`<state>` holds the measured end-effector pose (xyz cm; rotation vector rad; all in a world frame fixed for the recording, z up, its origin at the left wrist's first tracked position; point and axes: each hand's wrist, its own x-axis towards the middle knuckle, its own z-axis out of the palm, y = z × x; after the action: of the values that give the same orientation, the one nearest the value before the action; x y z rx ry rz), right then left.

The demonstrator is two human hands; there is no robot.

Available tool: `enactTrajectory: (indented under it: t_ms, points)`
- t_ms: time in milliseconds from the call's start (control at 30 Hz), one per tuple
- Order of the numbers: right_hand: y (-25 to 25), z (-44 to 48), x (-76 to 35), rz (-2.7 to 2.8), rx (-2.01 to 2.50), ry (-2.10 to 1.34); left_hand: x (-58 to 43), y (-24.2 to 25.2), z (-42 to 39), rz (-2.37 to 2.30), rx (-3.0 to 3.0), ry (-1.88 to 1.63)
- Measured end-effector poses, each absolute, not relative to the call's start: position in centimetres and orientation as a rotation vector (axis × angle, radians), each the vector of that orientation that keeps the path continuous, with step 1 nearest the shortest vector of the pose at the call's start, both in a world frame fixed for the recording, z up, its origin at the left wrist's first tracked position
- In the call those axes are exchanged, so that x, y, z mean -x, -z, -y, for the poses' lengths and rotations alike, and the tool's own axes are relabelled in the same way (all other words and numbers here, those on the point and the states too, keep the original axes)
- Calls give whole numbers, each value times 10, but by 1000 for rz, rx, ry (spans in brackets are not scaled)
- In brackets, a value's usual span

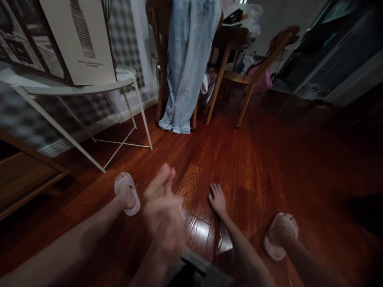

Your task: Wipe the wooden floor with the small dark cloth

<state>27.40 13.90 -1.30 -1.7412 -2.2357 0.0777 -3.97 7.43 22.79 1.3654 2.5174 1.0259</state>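
Note:
My left hand is raised in the middle foreground, smeared by motion. Its fingers point forward and partly overlap, and I see nothing plain in them. Lower and farther right, my right hand reaches down close to the wooden floor. Its fingers curl around a small dark thing, too dim to name. Between my forearms, a grey and black item shows at the bottom edge, mostly cut off. My feet, in pale slippers, stand on either side of the hands.
A white metal-legged table carries framed pictures at left. Jeans hang over a wooden chair ahead. Another wooden chair stands right of it, by a cluttered table. A low wooden cabinet is at far left.

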Motion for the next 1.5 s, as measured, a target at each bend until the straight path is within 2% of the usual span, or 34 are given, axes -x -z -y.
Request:
enactTrajectory:
  t_ms: [67, 133, 300, 367, 433, 533, 700, 833, 967, 1133, 1333, 1500]
  points:
    - [12, -130, -341, 1983, 1997, 61, 0, -213, -79, -2243, -1639, -1260]
    - [16, -114, -393, 1732, 2177, 161, -21, -179, -82, -2004, -1845, -1352]
    - [37, -92, -417, 1103, 2423, 337, 11, -42, -48, -2274, -1807, -789]
    - [37, -99, -385, 1124, 2409, 346, 29, -1, -26, -2406, -1796, -649]
    - [32, -109, -336, 1363, 2331, 294, 37, 18, -10, -2450, -1872, -552]
    - [26, -118, -240, 1882, 2070, 85, 33, 22, -4, -2523, -1921, -454]
    - [23, -114, -87, 2340, 1501, -217, 30, 24, -12, -2573, -1980, -406]
    - [13, -144, -49, 2482, 1233, -295, 36, 34, -11, -2567, -2007, -459]
    - [6, -202, -99, 2395, 1393, -257, 37, 33, -10, -2517, -1979, -484]
    - [6, -237, -227, 2084, 1791, -136, 35, 26, -10, -2546, -1981, -482]
    - [11, -190, -366, 1714, 2145, 23, 35, 22, -10, -2563, -1983, -460]
    - [29, -144, -386, 1415, 2326, 178, 35, 23, -11, -2575, -1984, -476]
